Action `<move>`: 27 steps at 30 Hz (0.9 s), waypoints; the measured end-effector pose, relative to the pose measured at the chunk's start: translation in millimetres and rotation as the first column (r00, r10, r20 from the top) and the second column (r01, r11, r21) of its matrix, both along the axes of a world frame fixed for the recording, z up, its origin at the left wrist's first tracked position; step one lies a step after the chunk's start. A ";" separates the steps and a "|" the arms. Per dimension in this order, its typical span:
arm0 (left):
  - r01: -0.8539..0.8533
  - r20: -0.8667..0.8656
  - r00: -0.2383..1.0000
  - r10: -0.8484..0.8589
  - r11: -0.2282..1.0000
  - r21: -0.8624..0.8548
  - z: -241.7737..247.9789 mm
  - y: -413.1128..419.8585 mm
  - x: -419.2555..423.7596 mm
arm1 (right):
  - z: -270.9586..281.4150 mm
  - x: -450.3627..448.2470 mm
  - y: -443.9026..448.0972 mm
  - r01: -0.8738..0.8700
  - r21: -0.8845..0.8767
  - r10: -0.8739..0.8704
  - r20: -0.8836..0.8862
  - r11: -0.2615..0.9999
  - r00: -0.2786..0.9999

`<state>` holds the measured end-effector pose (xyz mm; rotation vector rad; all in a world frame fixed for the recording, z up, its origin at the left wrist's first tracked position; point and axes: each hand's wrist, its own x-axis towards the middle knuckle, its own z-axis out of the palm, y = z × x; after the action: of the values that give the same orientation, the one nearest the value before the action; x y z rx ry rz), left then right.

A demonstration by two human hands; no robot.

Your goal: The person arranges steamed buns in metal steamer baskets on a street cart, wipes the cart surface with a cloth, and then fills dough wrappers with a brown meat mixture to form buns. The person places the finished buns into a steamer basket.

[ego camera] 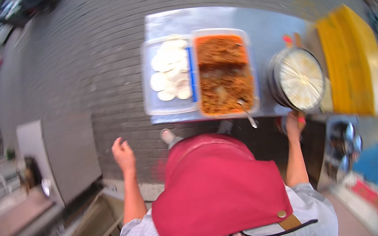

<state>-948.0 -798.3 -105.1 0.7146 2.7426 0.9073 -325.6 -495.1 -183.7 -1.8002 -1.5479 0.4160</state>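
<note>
My left hand hangs free at the left, fingers loosely curled apart, touching nothing. At the right, my right hand is at the near handle of a stack of round pans; blur hides how its fingers lie. On the metal table, left of the pans, a plastic container of orange-brown shredded filling holds a metal spoon leaning over its near rim. Beside it, a clear plastic container holds several white dough rounds.
A yellow box-like object stands at the table's right. Below it, a metal tray carries shiny items. A grey panel and a wooden frame lie left. Brick paving surrounds the table.
</note>
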 end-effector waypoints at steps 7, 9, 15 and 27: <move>-0.165 0.068 0.984 0.164 0.986 0.016 -9.0 -61.4 120.0 | -61.0 -13.8 74.7 -0.266 0.136 0.260 0.062 0.954 0.964; -0.167 0.101 0.981 0.163 0.986 0.027 -14.9 -68.6 142.0 | -53.2 -24.1 76.0 -0.270 0.086 0.272 -0.009 0.959 0.962; -0.202 0.200 0.958 0.203 0.979 -0.030 -37.3 -66.6 152.7 | -110.6 8.9 102.6 -0.396 0.013 0.384 0.217 0.918 0.897; -0.157 0.295 0.949 0.109 0.977 0.147 -72.3 -50.6 83.4 | -47.1 -13.6 -15.4 0.067 -0.266 -0.009 0.213 0.962 0.977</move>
<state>-864.7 -848.9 -177.4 0.3870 2.5018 1.1818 -339.2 -510.5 -230.8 -2.1411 -1.6602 0.4493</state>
